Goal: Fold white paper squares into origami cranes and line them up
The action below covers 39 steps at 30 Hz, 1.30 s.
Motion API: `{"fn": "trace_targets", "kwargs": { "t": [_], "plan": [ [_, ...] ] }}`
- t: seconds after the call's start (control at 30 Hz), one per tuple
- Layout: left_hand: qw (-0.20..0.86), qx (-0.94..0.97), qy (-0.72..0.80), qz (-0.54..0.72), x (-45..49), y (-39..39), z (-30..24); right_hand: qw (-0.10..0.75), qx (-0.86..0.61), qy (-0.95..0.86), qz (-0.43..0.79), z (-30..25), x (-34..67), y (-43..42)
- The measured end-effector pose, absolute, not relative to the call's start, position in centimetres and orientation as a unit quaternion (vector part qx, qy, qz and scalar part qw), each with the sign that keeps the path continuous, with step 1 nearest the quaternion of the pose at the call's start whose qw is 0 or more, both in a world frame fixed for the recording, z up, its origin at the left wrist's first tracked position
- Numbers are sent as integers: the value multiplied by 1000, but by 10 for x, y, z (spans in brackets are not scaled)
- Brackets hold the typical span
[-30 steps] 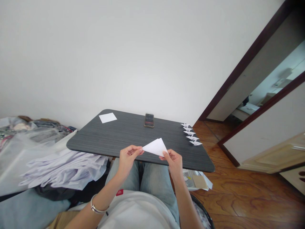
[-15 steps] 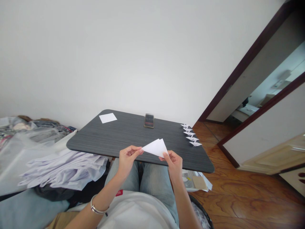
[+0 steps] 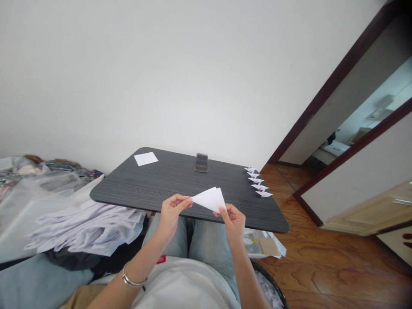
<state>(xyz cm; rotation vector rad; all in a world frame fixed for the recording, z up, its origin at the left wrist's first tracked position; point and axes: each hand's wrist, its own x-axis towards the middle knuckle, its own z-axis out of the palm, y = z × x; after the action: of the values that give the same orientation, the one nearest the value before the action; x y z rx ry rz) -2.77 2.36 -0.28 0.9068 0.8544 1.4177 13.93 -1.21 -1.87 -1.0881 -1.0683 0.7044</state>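
Both hands hold up a white folded paper triangle over the front edge of a dark grey wood-grain table. My left hand pinches its left corner between thumb and fingers. My right hand grips its lower right corner. Farther back on the table lie a flat square of white paper and a smartphone. Several small folded paper cranes stand in a row near the table's right edge. A metal bangle circles my left wrist.
A heap of white paper sheets lies on a bed or sofa to the left, with plastic-wrapped items behind it. A dark bin and papers sit below the table's right side. A wooden floor and open doorway lie to the right.
The paper triangle has dropped slightly, and my right hand's fingers have shifted a little left along its lower edge. The table items have not moved.
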Motion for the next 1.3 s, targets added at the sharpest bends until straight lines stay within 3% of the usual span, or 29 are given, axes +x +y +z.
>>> {"fn": "trace_targets", "kwargs": {
  "t": [0.43,0.9,1.3],
  "plan": [
    [604,367,353,613,-28,21,1,665,-481,-470,324,-16,138,-15],
    [549,376,367,650,-36,22,7,684,-488,-449,303,-18,139,-12],
    [584,418,355,599,-25,16,14,690,-472,-457,306,-15,137,-15]
  ]
}}
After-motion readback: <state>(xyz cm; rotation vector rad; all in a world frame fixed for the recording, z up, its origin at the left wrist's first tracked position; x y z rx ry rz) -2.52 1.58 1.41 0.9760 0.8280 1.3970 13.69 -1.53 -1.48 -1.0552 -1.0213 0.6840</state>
